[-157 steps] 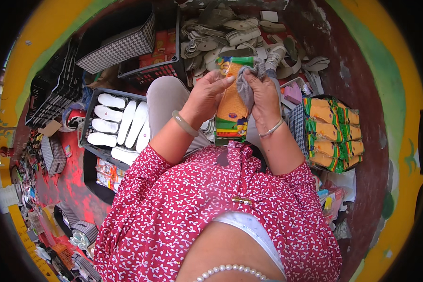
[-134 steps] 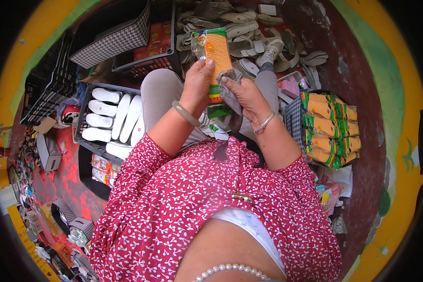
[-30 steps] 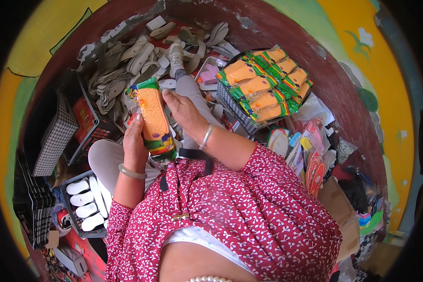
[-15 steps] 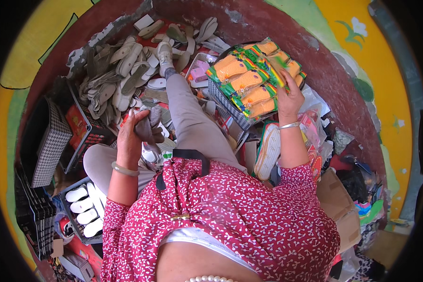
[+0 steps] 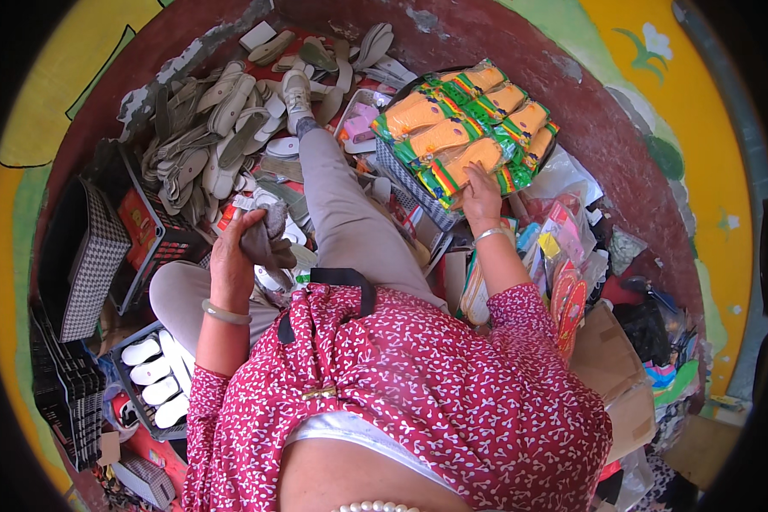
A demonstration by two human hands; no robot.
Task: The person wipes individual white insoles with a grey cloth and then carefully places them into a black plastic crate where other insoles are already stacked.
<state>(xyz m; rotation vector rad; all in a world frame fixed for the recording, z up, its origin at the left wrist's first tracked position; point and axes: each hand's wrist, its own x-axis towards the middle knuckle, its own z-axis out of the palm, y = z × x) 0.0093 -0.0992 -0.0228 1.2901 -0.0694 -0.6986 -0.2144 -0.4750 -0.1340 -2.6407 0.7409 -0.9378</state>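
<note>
— Left hand, what's it got?
— A crumpled grey cloth, bunched in the fingers!
— And the right hand?
— Over at the checked basket, fingertips on an orange-and-green pack by the near corner!
— Up ahead?
— Loose soles, heaped beside an outstretched leg! Low on the left, white soles sit in a dark crate!

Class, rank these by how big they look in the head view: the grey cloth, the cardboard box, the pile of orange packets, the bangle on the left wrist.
1. Pile of orange packets
2. Cardboard box
3. Grey cloth
4. Bangle on the left wrist
</note>
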